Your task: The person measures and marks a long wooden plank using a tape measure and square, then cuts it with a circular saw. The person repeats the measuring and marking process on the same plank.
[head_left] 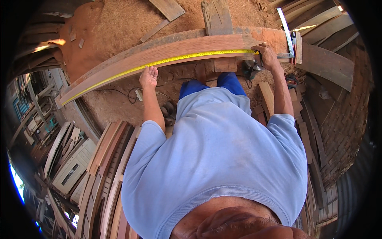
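Observation:
A long reddish-brown board lies lengthwise across in front of me on an older plank. Along its near side runs the stretched yellow blade of a tape measure, from the board's far left end to my right hand. My right hand is closed around the dark tape case at the right end of the board. My left hand is at the board's near edge below the tape blade, its fingers stretched out and the palm partly showing. Nothing shows in it.
Right of the board lie a metal square and a hand tool with red handles. A dark power tool sits below the work plank. Stacked boards stand at my left, and more planks at right. Sawdust covers the ground ahead.

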Action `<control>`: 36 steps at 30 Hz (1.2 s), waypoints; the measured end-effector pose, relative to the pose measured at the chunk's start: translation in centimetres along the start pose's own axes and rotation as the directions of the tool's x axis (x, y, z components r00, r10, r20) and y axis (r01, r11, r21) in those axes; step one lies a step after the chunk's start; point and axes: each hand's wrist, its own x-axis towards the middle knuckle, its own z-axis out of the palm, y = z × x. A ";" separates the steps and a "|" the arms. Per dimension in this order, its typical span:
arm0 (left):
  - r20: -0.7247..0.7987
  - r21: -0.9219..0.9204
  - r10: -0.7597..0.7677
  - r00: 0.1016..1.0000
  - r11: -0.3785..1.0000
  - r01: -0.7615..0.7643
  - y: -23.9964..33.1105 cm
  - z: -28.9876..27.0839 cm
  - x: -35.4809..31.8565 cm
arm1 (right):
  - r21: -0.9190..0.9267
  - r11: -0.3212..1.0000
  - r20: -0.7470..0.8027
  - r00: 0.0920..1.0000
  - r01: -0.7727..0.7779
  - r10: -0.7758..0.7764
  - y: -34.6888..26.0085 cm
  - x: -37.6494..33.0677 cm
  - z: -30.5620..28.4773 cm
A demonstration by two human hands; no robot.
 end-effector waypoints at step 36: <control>0.127 -0.193 -0.081 0.989 0.976 0.105 2.5 -4.4 0.3 | 0.049 0.995 0.377 0.924 -0.082 0.058 -9.3 0.9 0.7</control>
